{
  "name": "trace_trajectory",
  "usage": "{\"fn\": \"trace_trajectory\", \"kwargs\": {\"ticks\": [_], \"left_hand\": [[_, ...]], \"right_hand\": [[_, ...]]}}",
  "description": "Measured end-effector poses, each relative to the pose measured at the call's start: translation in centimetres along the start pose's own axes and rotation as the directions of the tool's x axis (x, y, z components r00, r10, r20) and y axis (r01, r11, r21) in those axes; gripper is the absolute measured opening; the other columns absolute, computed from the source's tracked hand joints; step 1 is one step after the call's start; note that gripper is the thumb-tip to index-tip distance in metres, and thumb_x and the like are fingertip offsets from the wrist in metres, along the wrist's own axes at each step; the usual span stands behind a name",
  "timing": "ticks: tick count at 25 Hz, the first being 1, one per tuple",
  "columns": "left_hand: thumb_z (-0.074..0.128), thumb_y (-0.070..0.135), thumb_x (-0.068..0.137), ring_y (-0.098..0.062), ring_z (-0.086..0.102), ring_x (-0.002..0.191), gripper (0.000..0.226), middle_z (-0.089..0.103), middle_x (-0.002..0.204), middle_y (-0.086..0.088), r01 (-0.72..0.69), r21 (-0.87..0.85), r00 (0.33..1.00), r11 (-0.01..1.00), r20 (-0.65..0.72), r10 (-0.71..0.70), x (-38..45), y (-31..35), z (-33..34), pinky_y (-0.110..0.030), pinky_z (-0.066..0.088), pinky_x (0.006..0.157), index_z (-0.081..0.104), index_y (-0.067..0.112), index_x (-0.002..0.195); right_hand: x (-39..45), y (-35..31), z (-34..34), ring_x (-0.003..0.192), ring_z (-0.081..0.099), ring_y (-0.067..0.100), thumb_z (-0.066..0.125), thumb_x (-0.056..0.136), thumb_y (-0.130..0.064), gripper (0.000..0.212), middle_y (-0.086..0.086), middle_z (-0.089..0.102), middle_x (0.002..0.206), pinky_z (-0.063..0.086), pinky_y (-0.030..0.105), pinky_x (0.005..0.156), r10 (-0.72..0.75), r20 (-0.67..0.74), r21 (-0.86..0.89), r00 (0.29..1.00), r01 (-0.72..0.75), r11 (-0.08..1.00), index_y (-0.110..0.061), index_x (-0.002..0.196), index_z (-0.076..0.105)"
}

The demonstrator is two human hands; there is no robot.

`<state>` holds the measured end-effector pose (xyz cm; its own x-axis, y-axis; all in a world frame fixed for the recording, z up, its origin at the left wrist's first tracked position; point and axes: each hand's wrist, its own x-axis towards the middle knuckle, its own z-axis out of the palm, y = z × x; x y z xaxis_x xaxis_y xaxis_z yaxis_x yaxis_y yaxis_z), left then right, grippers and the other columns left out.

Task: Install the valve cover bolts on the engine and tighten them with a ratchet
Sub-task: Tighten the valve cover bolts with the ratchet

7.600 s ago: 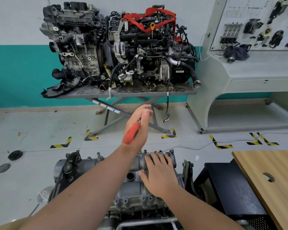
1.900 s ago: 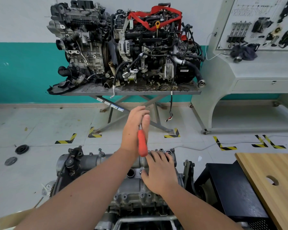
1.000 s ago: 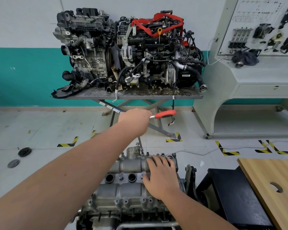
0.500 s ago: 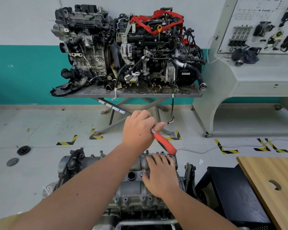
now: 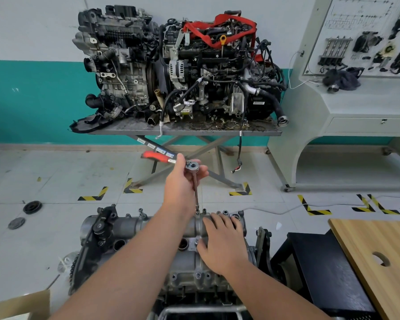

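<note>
A grey valve cover (image 5: 148,227) tops the engine just in front of me. My left hand (image 5: 183,183) grips the head of a ratchet (image 5: 192,165). Its red handle (image 5: 154,156) points up and to the left. A long extension (image 5: 196,195) runs down from the ratchet head to a bolt (image 5: 198,212) on the cover's far edge. My right hand (image 5: 222,241) rests flat on the right part of the cover with its fingers spread. More bolts (image 5: 224,212) stand along the far edge.
Two engines (image 5: 178,68) sit on a grey scissor-lift table (image 5: 194,131) by the teal wall. A pale training bench (image 5: 356,100) stands at the right. A wooden board (image 5: 379,262) and a black box (image 5: 321,273) lie near right. A cardboard box (image 5: 23,306) is at lower left.
The ratchet handle has swung from pointing down to the right to pointing up and to the left, turning around the extension. My right hand has stayed on the cover.
</note>
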<state>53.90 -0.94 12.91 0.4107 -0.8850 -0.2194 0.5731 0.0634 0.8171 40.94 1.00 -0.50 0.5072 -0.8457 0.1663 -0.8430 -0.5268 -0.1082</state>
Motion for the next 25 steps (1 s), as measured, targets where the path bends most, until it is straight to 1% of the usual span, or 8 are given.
{"fn": "trace_trajectory", "kwargs": {"ticks": [5, 8, 10, 13, 17, 20, 23, 25], "left_hand": [[0.045, 0.021, 0.097, -0.017, 0.068, 0.057, 0.016, 0.062, 0.053, 0.000, 0.097, 0.519, 0.992, 0.849, 0.016, -0.123, 1.3, 3.7, 0.7, -0.031, 0.048, 0.067, 0.056, 0.014, 0.087], [0.043, 0.015, 0.095, -0.015, 0.068, 0.060, 0.018, 0.069, 0.065, -0.005, 0.004, 0.844, 0.990, 0.536, 0.071, -0.119, 2.0, 5.1, 2.1, -0.035, 0.046, 0.071, 0.057, 0.005, 0.101], [0.044, 0.009, 0.094, -0.019, 0.068, 0.073, 0.022, 0.073, 0.086, -0.010, -0.161, 0.973, 0.978, 0.166, 0.179, -0.102, 2.8, 6.0, 2.6, -0.036, 0.049, 0.068, 0.061, 0.001, 0.105], [0.043, 0.002, 0.091, -0.020, 0.060, 0.074, 0.031, 0.063, 0.091, -0.004, -0.333, 0.847, 0.941, -0.414, 0.322, -0.099, 2.8, 6.6, 3.1, -0.038, 0.050, 0.063, 0.054, 0.015, 0.117], [0.058, 0.003, 0.085, -0.023, 0.052, 0.096, 0.036, 0.054, 0.099, 0.001, -0.406, 0.570, 0.791, -0.715, 0.611, 0.037, 1.4, 4.0, 2.7, -0.043, 0.039, 0.084, 0.057, 0.028, 0.112], [0.066, 0.033, 0.089, -0.025, 0.050, 0.099, 0.011, 0.056, 0.095, 0.003, -0.452, 0.603, 0.594, -0.657, 0.753, 0.282, 0.6, 1.1, 1.7, -0.038, 0.036, 0.080, 0.070, 0.023, 0.086], [0.067, 0.039, 0.091, -0.030, 0.054, 0.093, 0.036, 0.061, 0.093, -0.006, -0.613, 0.747, 0.552, -0.257, 0.637, 0.538, 0.7, -0.9, 0.3, -0.042, 0.045, 0.077, 0.068, 0.008, 0.074], [0.061, 0.033, 0.095, -0.027, 0.053, 0.114, 0.030, 0.059, 0.118, -0.009, -0.711, 0.703, 0.597, -0.002, 0.606, 0.526, 0.7, -1.4, -0.6, -0.038, 0.045, 0.097, 0.069, 0.004, 0.097]], "right_hand": [[0.1, 0.0, 0.1, 0.131, 0.044, 0.023, 0.037, 0.085, -0.055, 0.058, -0.003, 0.053, 0.139, 0.025, 0.047, 0.115, 0.005, -0.001, 0.009, 1.000, -0.005, 1.000, -0.026, 0.133, 0.053], [0.1, 0.1, 0.2, 0.133, 0.042, 0.022, 0.033, 0.085, -0.056, 0.060, -0.004, 0.051, 0.141, 0.021, 0.047, 0.116, -0.001, 0.009, 0.016, 1.000, 0.000, 1.000, -0.027, 0.135, 0.050], [0.1, 0.1, 0.2, 0.134, 0.041, 0.022, 0.031, 0.086, -0.056, 0.061, -0.004, 0.049, 0.143, 0.019, 0.047, 0.117, 0.000, 0.019, 0.011, 1.000, 0.000, 1.000, -0.027, 0.136, 0.049], [0.1, 0.0, 0.1, 0.135, 0.040, 0.021, 0.031, 0.086, -0.056, 0.060, -0.004, 0.048, 0.143, 0.018, 0.046, 0.117, -0.003, 0.021, 0.008, 1.000, 0.003, 1.000, -0.027, 0.136, 0.048], [0.0, 0.0, 0.0, 0.136, 0.038, 0.021, 0.032, 0.086, -0.055, 0.059, -0.005, 0.047, 0.143, 0.015, 0.045, 0.117, 0.001, 0.031, 0.011, 1.000, -0.002, 1.000, -0.028, 0.136, 0.047], [0.0, 0.0, 0.0, 0.135, 0.037, 0.022, 0.032, 0.086, -0.054, 0.058, -0.005, 0.047, 0.142, 0.014, 0.044, 0.117, -0.001, 0.038, 0.011, 0.999, 0.001, 1.000, -0.027, 0.135, 0.047], [0.0, 0.0, 0.1, 0.131, 0.042, 0.023, 0.034, 0.085, -0.053, 0.055, -0.003, 0.052, 0.136, 0.018, 0.045, 0.116, 0.003, 0.014, 0.009, 1.000, -0.003, 1.000, -0.026, 0.131, 0.050], [0.0, -0.1, 0.1, 0.129, 0.044, 0.023, 0.036, 0.085, -0.053, 0.055, -0.003, 0.054, 0.133, 0.022, 0.047, 0.116, 0.001, 0.000, 0.010, 1.000, -0.001, 1.000, -0.026, 0.130, 0.051]]}}
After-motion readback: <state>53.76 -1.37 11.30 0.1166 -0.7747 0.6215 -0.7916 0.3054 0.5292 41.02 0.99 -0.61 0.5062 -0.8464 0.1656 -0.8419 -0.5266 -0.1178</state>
